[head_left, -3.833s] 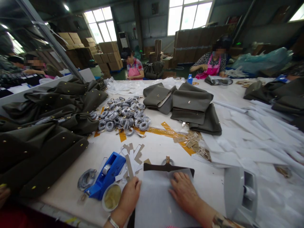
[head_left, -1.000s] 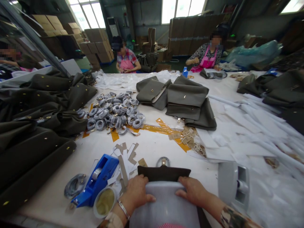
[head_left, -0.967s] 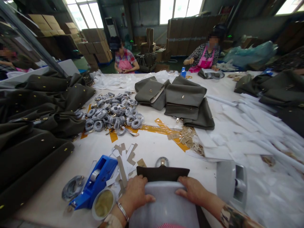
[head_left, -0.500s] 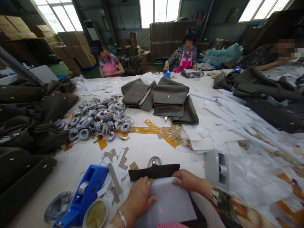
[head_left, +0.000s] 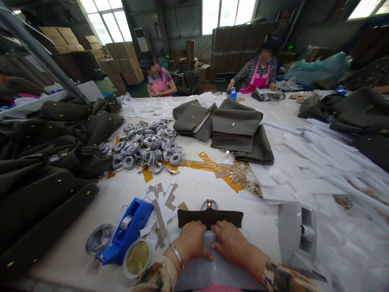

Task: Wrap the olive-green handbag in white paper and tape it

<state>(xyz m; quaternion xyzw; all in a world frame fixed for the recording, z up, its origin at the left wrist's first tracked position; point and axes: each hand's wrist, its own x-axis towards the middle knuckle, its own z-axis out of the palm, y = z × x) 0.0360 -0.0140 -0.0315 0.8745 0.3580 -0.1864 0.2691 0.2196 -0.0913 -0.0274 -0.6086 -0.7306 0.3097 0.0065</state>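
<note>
Sheet [head_left: 214, 269] lies beneath left hand [head_left: 193, 239] and right hand [head_left: 230, 240].

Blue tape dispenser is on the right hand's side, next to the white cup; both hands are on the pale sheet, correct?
Wrong side: the head view shows the blue tape dispenser on the side of the left hand, not the right hand. It's next to the white cup, and both hands are on the pale sheet.

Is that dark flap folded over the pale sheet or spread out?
Spread out: the dark flap reaches beyond the pale sheet, past the left hand and right hand.
</note>
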